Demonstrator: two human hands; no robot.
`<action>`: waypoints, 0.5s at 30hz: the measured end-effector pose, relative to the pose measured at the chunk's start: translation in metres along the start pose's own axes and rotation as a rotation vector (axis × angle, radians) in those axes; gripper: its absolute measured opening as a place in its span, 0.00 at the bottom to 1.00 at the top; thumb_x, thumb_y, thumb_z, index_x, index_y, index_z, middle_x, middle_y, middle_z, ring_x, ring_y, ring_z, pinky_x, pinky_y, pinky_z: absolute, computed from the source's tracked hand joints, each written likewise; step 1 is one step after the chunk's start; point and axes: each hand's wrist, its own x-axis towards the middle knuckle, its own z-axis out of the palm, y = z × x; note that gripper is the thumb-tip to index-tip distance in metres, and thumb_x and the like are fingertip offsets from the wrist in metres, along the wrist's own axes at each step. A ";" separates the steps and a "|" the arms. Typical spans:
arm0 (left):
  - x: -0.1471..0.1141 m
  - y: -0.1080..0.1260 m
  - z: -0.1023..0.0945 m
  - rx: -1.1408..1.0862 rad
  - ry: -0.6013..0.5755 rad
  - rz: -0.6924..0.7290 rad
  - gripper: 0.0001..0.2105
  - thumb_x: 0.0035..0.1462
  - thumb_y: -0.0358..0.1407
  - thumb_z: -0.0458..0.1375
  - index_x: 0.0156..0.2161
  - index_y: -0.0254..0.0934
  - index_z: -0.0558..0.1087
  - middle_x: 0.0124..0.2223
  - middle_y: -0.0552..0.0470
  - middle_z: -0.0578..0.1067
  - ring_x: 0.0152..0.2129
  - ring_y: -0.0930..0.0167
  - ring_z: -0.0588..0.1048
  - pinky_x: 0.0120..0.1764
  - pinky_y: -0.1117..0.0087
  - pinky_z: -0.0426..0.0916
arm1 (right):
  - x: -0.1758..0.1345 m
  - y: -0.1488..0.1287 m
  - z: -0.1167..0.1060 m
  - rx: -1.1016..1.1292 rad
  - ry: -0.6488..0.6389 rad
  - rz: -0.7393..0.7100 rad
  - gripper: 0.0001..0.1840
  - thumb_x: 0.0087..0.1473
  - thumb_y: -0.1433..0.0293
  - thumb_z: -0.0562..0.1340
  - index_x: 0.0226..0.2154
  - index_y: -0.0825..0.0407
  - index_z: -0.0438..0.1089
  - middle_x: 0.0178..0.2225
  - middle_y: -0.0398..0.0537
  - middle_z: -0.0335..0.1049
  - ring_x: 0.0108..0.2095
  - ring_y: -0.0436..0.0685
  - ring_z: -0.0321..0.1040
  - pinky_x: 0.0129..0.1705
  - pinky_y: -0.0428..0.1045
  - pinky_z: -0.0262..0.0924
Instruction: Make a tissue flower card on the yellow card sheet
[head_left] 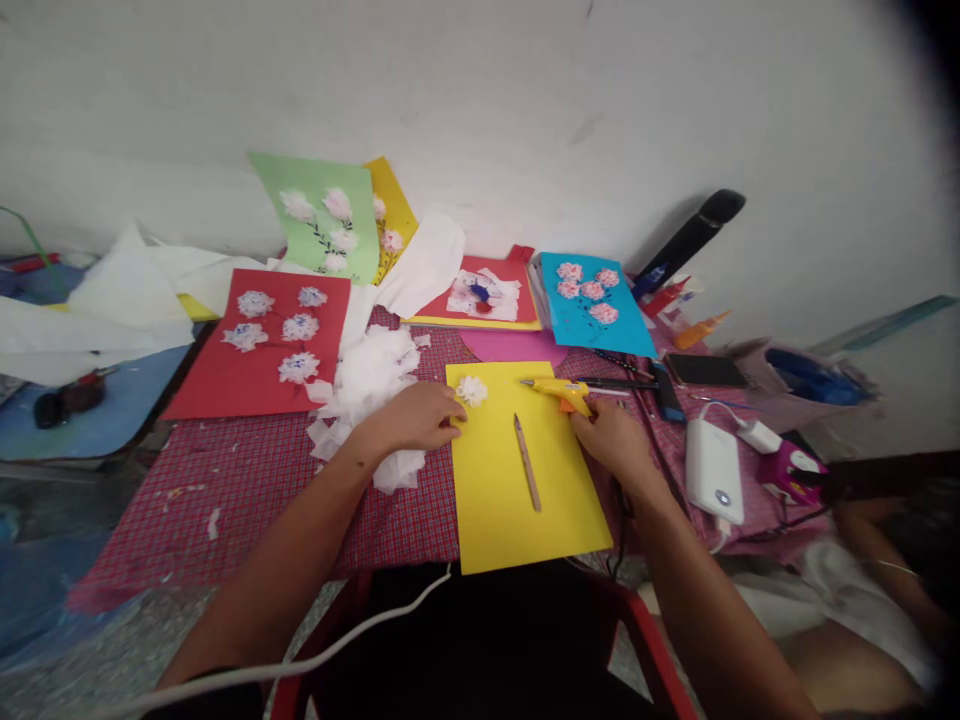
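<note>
No readable text or numbers anywhere; round mark (722, 497) on white power bank (711, 460), right of right hand (615, 437), illegible.

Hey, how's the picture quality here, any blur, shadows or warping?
Head view: slightly soft overall, the small white flower lacking crisp detail; wide-angle stretching toward the edges; upper right corner black; a soft shadow on the wall; no strong glare on the yellow sheet.

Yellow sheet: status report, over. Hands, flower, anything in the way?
Left hand at left edge of yellow sheet, beside white flower. Right hand at handle of yellow glue gun. Flower near sheet's top-left corner. Possible obstruction: pointed tool lying mid-sheet.
</note>
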 end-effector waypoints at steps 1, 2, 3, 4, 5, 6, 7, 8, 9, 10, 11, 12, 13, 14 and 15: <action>0.000 -0.001 0.001 0.000 -0.001 -0.001 0.09 0.60 0.33 0.59 0.42 0.38 0.81 0.42 0.48 0.81 0.41 0.64 0.78 0.43 0.65 0.68 | 0.000 0.001 -0.001 0.100 0.003 0.002 0.16 0.58 0.62 0.58 0.40 0.55 0.75 0.35 0.57 0.79 0.35 0.63 0.75 0.35 0.51 0.60; 0.000 -0.001 0.001 0.002 -0.004 -0.001 0.09 0.60 0.34 0.59 0.42 0.38 0.81 0.42 0.48 0.81 0.41 0.64 0.78 0.43 0.65 0.68 | 0.000 0.002 -0.002 0.223 0.017 0.009 0.14 0.56 0.62 0.59 0.38 0.54 0.74 0.33 0.54 0.78 0.32 0.62 0.74 0.32 0.50 0.59; 0.000 -0.002 0.002 0.003 -0.009 0.003 0.09 0.60 0.34 0.59 0.42 0.38 0.81 0.42 0.48 0.81 0.40 0.64 0.78 0.43 0.65 0.68 | -0.002 0.001 -0.005 0.367 0.035 0.022 0.12 0.54 0.62 0.61 0.37 0.53 0.73 0.30 0.52 0.77 0.30 0.60 0.72 0.30 0.49 0.59; 0.000 -0.003 0.002 0.005 -0.012 0.007 0.09 0.60 0.34 0.59 0.42 0.38 0.81 0.42 0.48 0.81 0.40 0.64 0.78 0.43 0.65 0.68 | -0.004 0.000 -0.008 0.521 0.047 0.032 0.11 0.52 0.62 0.62 0.36 0.52 0.71 0.29 0.49 0.76 0.28 0.58 0.71 0.28 0.49 0.58; 0.000 -0.003 0.002 0.006 -0.013 0.010 0.09 0.61 0.35 0.59 0.42 0.38 0.81 0.41 0.48 0.81 0.40 0.64 0.78 0.43 0.65 0.68 | -0.007 -0.003 -0.011 0.673 0.043 0.035 0.12 0.50 0.62 0.64 0.35 0.52 0.70 0.28 0.47 0.74 0.26 0.57 0.69 0.27 0.48 0.59; 0.000 -0.003 0.002 0.007 -0.012 0.010 0.09 0.61 0.35 0.59 0.42 0.38 0.81 0.41 0.48 0.81 0.40 0.64 0.78 0.43 0.65 0.68 | -0.010 -0.007 -0.016 0.811 0.024 0.031 0.13 0.48 0.62 0.66 0.35 0.51 0.69 0.27 0.45 0.73 0.25 0.55 0.68 0.27 0.48 0.59; 0.000 -0.003 0.002 0.008 -0.012 0.008 0.09 0.60 0.34 0.59 0.42 0.38 0.81 0.41 0.48 0.81 0.40 0.64 0.78 0.43 0.65 0.68 | -0.013 -0.012 -0.020 0.917 -0.019 0.016 0.14 0.46 0.62 0.68 0.35 0.50 0.68 0.26 0.44 0.73 0.24 0.54 0.67 0.27 0.48 0.60; 0.000 -0.003 0.002 0.009 -0.012 0.004 0.09 0.60 0.34 0.60 0.41 0.37 0.81 0.41 0.48 0.81 0.39 0.64 0.78 0.42 0.65 0.68 | -0.016 -0.017 -0.025 0.981 -0.074 0.001 0.15 0.45 0.61 0.70 0.34 0.50 0.68 0.25 0.43 0.72 0.23 0.54 0.67 0.27 0.48 0.60; 0.000 -0.003 0.002 0.009 -0.012 0.002 0.09 0.59 0.34 0.60 0.41 0.37 0.81 0.41 0.48 0.81 0.39 0.64 0.78 0.42 0.65 0.68 | -0.019 -0.023 -0.029 1.009 -0.130 -0.010 0.16 0.44 0.60 0.71 0.32 0.50 0.68 0.24 0.42 0.71 0.22 0.53 0.66 0.26 0.48 0.59; 0.000 -0.003 0.002 0.007 -0.013 0.002 0.09 0.59 0.33 0.60 0.41 0.37 0.81 0.41 0.48 0.81 0.38 0.65 0.77 0.41 0.66 0.68 | -0.021 -0.029 -0.033 1.016 -0.181 -0.025 0.17 0.44 0.58 0.71 0.30 0.50 0.68 0.22 0.42 0.70 0.22 0.52 0.65 0.26 0.48 0.58; 0.000 -0.002 0.002 0.007 -0.013 0.005 0.09 0.59 0.33 0.59 0.41 0.38 0.81 0.40 0.48 0.81 0.38 0.65 0.77 0.41 0.66 0.68 | -0.022 -0.035 -0.037 1.014 -0.217 -0.037 0.18 0.45 0.55 0.71 0.27 0.50 0.69 0.21 0.42 0.69 0.22 0.52 0.65 0.26 0.48 0.57; 0.000 -0.002 0.002 0.006 -0.011 0.009 0.09 0.60 0.33 0.59 0.42 0.38 0.81 0.40 0.48 0.81 0.38 0.65 0.77 0.41 0.65 0.68 | -0.023 -0.041 -0.039 1.006 -0.242 -0.047 0.20 0.47 0.51 0.70 0.25 0.50 0.69 0.19 0.43 0.68 0.22 0.52 0.65 0.26 0.48 0.57; 0.000 -0.002 0.002 0.007 -0.009 0.013 0.09 0.60 0.33 0.59 0.42 0.38 0.81 0.41 0.48 0.81 0.39 0.65 0.77 0.42 0.65 0.68 | -0.022 -0.046 -0.041 0.993 -0.258 -0.052 0.23 0.48 0.49 0.69 0.23 0.50 0.69 0.18 0.44 0.67 0.22 0.52 0.65 0.26 0.48 0.57; 0.000 -0.002 0.002 0.009 -0.007 0.016 0.09 0.60 0.34 0.59 0.41 0.38 0.81 0.41 0.48 0.81 0.39 0.65 0.77 0.42 0.65 0.67 | -0.021 -0.051 -0.042 0.974 -0.268 -0.049 0.25 0.49 0.47 0.68 0.22 0.50 0.69 0.18 0.44 0.67 0.22 0.52 0.65 0.26 0.48 0.57; 0.000 -0.002 0.002 0.012 -0.008 0.018 0.09 0.60 0.34 0.58 0.41 0.38 0.81 0.40 0.48 0.81 0.38 0.65 0.77 0.42 0.65 0.67 | -0.020 -0.056 -0.042 0.949 -0.276 -0.042 0.25 0.48 0.46 0.68 0.21 0.50 0.69 0.18 0.44 0.67 0.22 0.52 0.64 0.26 0.47 0.57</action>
